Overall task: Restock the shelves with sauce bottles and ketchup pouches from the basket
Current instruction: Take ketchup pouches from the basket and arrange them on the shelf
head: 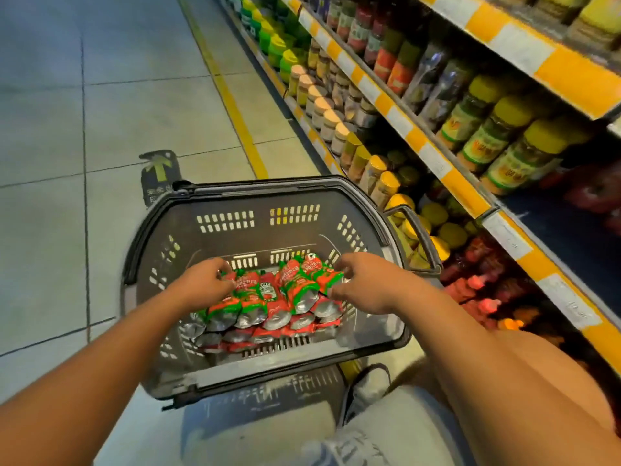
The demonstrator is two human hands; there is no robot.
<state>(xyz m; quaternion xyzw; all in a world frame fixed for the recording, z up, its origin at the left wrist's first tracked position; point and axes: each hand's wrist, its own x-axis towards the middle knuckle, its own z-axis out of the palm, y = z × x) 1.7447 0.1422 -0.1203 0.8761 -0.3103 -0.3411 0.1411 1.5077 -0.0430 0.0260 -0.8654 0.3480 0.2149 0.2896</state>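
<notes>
A dark grey plastic basket stands on the aisle floor in front of me. It holds several red and green ketchup pouches with silver bottoms, piled in rows. My left hand reaches into the basket, its fingers curled onto the pouches at the left end of the pile. My right hand is at the right end, with fingers curled over the upright pouches. Whether either hand grips a pouch firmly cannot be told. The shelves run along the right.
The shelves carry jars with yellow, green and beige lids. Red pouches and bottles fill the bottom shelf beside the basket. A bare dark shelf stretch lies at right. Tiled floor with a yellow line extends left. My knee and shoe are below.
</notes>
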